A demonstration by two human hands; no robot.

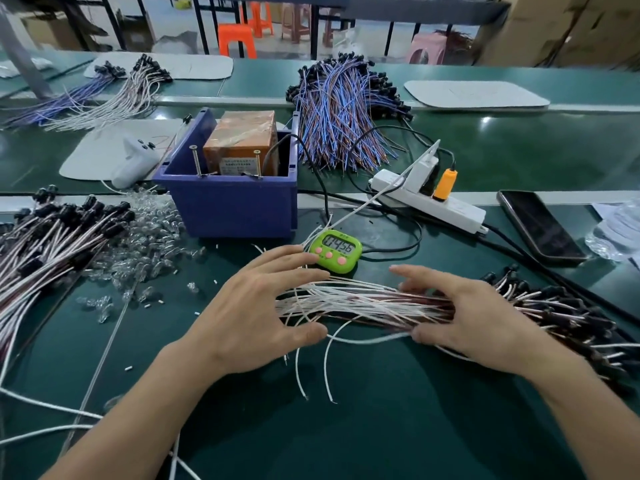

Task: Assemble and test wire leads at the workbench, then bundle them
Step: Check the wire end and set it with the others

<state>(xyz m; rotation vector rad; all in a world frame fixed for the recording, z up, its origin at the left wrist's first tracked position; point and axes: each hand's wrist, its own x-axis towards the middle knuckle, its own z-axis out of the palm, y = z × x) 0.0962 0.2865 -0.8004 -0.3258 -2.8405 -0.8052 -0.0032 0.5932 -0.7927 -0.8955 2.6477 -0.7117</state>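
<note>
1. We see the bundle of white and dark-red wire leads (363, 303) lying across the dark green bench top (381, 427), between the two hands, its black-capped ends fanning out past the right wrist
2. Our right hand (478, 313) wraps the bundle's middle, with curved fingers over the top and the thumb on the near side, so it grips the leads
3. Our left hand (263, 306) is spread flat with straight fingers, resting on the loose bare ends, and clasps nothing
4. A few stray white leads curl out toward us from below the two thumbs
5. Just beyond the left fingertips sits a lime-green digital timer with pink buttons (336, 251)
6. Farther beyond it stands a blue plastic bin (239, 206), and beyond the right hand lies a white power strip (446, 206)
7. Left of the left hand lies a heap of small clear glass bulbs (149, 233)
</note>
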